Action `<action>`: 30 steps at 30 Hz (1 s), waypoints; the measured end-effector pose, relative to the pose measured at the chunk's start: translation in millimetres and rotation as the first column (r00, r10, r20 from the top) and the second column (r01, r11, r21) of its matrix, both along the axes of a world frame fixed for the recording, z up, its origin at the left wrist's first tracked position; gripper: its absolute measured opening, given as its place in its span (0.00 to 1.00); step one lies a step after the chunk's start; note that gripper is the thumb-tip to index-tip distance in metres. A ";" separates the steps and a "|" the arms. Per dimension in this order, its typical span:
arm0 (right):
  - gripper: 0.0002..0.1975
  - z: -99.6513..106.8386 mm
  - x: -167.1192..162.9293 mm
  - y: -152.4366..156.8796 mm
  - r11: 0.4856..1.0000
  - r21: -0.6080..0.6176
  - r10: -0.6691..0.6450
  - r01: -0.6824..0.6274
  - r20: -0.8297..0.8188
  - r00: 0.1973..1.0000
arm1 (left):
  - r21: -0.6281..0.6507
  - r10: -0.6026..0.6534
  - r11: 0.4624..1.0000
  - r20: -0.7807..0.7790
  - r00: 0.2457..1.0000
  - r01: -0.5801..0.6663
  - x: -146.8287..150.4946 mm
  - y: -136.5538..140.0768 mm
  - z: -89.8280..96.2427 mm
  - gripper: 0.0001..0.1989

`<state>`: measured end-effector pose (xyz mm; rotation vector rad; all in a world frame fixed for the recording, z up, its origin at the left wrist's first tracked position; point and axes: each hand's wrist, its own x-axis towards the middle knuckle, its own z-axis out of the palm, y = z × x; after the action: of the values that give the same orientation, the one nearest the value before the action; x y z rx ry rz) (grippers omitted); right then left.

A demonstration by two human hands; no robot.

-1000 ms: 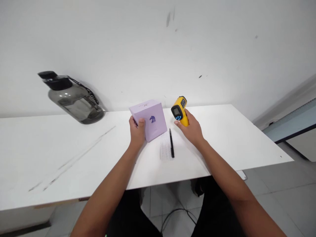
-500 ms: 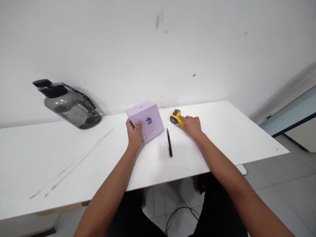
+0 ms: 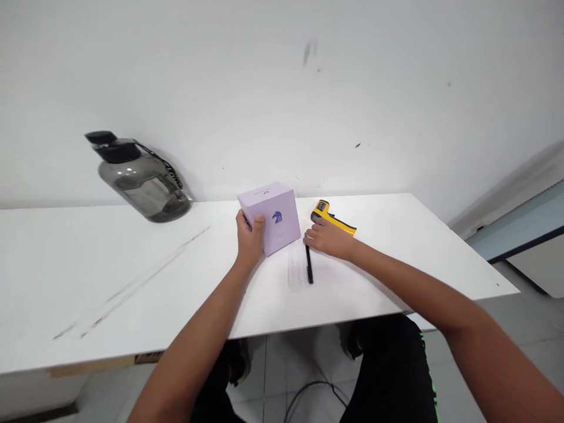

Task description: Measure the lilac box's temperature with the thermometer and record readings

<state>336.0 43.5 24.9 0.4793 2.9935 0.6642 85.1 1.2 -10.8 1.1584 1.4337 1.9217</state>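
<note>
A pale purple box with a dark horse-head logo is held tilted above the table by my left hand, thumb on its front face. My right hand has its fingers curled in at the upper end of a black pen; that end is hidden under the fingertips. The pen lies along the right side of a sheet of handwritten paper. Just behind my right hand rests a yellow and black infrared thermometer, partly covered by the hand.
A large grey water bottle with a black lid and strap stands at the back left by the white wall. The white table ends at a front edge close to my legs. A cable lies on the floor.
My right hand has let go of the infrared thermometer and moved left and nearer, to the pen's upper end. The thermometer now lies turned with its handle showing. My left hand still holds the box.
</note>
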 end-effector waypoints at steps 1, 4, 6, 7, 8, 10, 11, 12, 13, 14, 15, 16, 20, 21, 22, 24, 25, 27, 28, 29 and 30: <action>0.16 0.2 1.5 1.5 0.997 0.018 0.073 -0.073 0.029 0.997 | 0.005 -0.011 1.000 0.008 1.000 0.011 0.8 -0.1 0.8 0.42; 0.19 -2.3 7.7 1.8 0.975 0.044 0.216 -0.218 0.047 0.975 | -0.001 -0.031 1.000 0.033 0.999 0.031 2.5 0.2 2.2 0.42; 0.19 -4.6 11.5 -4.1 0.969 0.019 0.247 -0.248 0.043 0.968 | -0.009 -0.037 0.999 0.043 0.998 0.038 2.9 0.7 2.1 0.42; 0.19 -5.6 13.5 -9.2 0.970 -0.015 0.243 -0.242 0.025 0.970 | -0.008 -0.042 0.999 0.044 0.998 0.042 3.0 1.0 1.7 0.42; 0.18 -6.4 15.7 -15.5 0.974 -0.064 0.218 -0.218 -0.018 0.976 | -0.004 -0.043 0.999 0.046 0.998 0.043 3.1 1.3 1.2 0.41; 0.16 -7.9 20.9 -30.4 0.972 -0.206 0.072 -0.116 -0.211 0.975 | 0.001 -0.033 0.999 0.046 0.998 0.033 3.4 1.8 0.2 0.41; 0.15 -8.9 23.7 -38.0 0.952 -0.303 -0.062 -0.051 -0.353 0.934 | -0.003 -0.021 1.000 0.044 0.999 0.021 3.6 1.9 -0.1 0.41; 0.14 -10.3 26.3 -45.0 0.906 -0.422 -0.219 -0.010 -0.491 0.843 | -0.011 -0.010 1.000 0.044 0.999 0.010 3.8 2.0 -0.3 0.41; 0.14 -12.2 28.1 -50.8 0.839 -0.543 -0.364 -0.027 -0.598 0.714 | -0.017 -0.006 1.000 0.044 0.999 0.007 3.9 2.0 -0.3 0.42; 0.16 -14.6 28.9 -55.1 0.750 -0.657 -0.483 -0.075 -0.622 0.617 | -0.020 -0.012 1.000 0.045 0.999 0.012 4.0 1.8 -0.2 0.42; 0.19 -17.7 28.3 -57.9 0.652 -0.746 -0.568 -0.135 -0.599 0.564 | -0.017 -0.022 1.000 0.047 0.999 0.023 4.1 1.6 0.0 0.42; 0.23 -21.2 26.4 -59.3 0.551 -0.813 -0.633 -0.186 -0.553 0.542 | -0.009 -0.033 0.999 0.047 0.998 0.034 4.1 1.3 0.2 0.42; 0.25 -34.2 11.1 -58.5 0.256 -0.916 -0.787 -0.310 -0.383 0.484 | 0.013 -0.031 0.999 0.042 0.999 0.030 3.9 0.3 0.5 0.40; 0.22 -35.6 7.6 -58.5 0.230 -0.923 -0.808 -0.308 -0.358 0.468 | 0.010 -0.027 1.000 0.043 0.999 0.027 3.8 0.3 0.5 0.40; 0.20 -36.0 4.8 -58.8 0.222 -0.932 -0.822 -0.287 -0.337 0.459 | 0.004 -0.025 1.000 0.047 0.999 0.024 3.7 0.4 0.5 0.40; 0.20 -34.7 1.7 -60.3 0.249 -0.947 -0.840 -0.203 -0.316 0.440 | -0.003 -0.032 0.999 0.056 0.998 0.032 3.7 0.6 0.6 0.41; 0.21 -33.5 1.1 -61.1 0.271 -0.949 -0.843 -0.160 -0.314 0.437 | -0.004 -0.037 0.999 0.061 0.997 0.038 3.8 0.7 0.8 0.41; 0.24 -31.6 1.2 -62.4 0.309 -0.945 -0.839 -0.109 -0.325 0.436 | -0.001 -0.044 0.999 0.067 0.997 0.045 4.1 0.7 1.4 0.41; 0.25 -31.0 1.5 -62.7 0.324 -0.941 -0.834 -0.100 -0.334 0.439 | 0.002 -0.046 0.999 0.067 0.997 0.045 4.3 0.6 1.7 0.41; 0.24 -30.7 1.8 -62.7 0.333 -0.938 -0.827 -0.096 -0.339 0.448 | 0.004 -0.045 0.999 0.064 0.997 0.045 4.6 0.6 2.0 0.41; 0.24 -30.6 2.1 -62.6 0.338 -0.937 -0.821 -0.092 -0.341 0.457 | 0.005 -0.041 0.999 0.062 0.997 0.041 4.8 0.6 2.2 0.41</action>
<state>338.1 -19.2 -5.7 1.7379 2.8532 -1.6260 89.9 1.8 -8.7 1.1122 1.3639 1.9163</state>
